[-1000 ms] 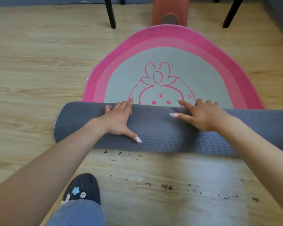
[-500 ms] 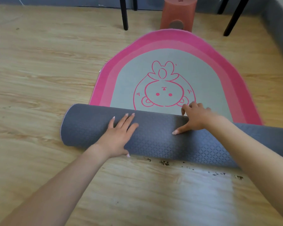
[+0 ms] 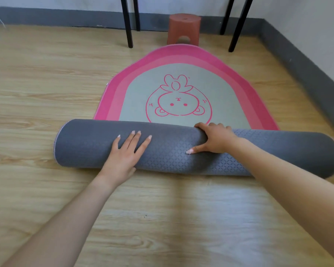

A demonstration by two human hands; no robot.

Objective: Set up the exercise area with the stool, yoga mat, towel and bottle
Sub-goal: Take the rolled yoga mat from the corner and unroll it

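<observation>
The yoga mat lies on the wooden floor, partly unrolled. Its flat part (image 3: 181, 70) is pink-edged with a rabbit drawing and reaches away from me. The rolled grey part (image 3: 89, 143) lies across the floor in front of me. My left hand (image 3: 125, 153) rests flat on the roll's near side with its fingers spread. My right hand (image 3: 216, 138) grips the top of the roll, fingers curled over the far side and thumb on the near side. A reddish-brown stool (image 3: 183, 28) stands just past the mat's far end. No towel or bottle is in view.
Black table legs (image 3: 128, 26) (image 3: 237, 26) stand on either side of the stool near the back wall. A grey baseboard (image 3: 297, 60) runs along the right wall close to the mat. Bare wooden floor (image 3: 37, 83) lies to the left.
The roll has come toward me, uncovering the whole rabbit drawing and covering the dark crumbs on the floor. My right hand shifted from pointing fingers to a grip over the roll's top.
</observation>
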